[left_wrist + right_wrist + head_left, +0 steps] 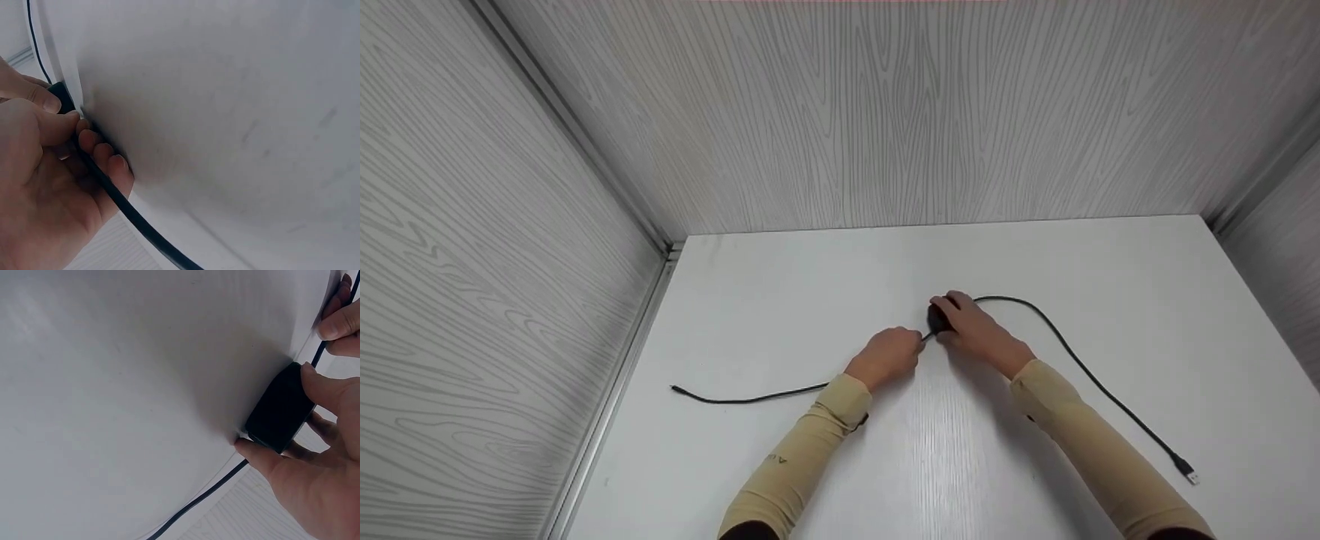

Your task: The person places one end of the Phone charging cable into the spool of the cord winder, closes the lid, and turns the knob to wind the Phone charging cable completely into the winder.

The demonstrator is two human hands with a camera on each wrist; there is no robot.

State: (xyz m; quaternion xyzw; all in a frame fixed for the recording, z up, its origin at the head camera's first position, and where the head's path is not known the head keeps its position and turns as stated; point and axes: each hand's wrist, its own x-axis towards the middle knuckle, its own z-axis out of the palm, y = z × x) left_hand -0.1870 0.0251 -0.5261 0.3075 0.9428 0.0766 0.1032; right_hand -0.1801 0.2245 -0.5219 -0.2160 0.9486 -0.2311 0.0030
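Note:
A black USB cable (1080, 363) runs across the white table with a small dark block (283, 408) partway along it. My right hand (976, 330) holds that block, thumb at one end and a fingertip at the opposite end in the right wrist view. Just left of it, my left hand (889, 354) pinches the cable close to where it enters the block. In the left wrist view the cable (121, 198) passes between thumb and curled fingers, then along the palm. What kind of device the block is, I cannot tell.
A flat USB plug (1187, 471) lies at the table's right front. The slim plug (679, 389) at the other end rests on the left. Pale wood-grain panels rise behind the white table (780, 285) and on both sides.

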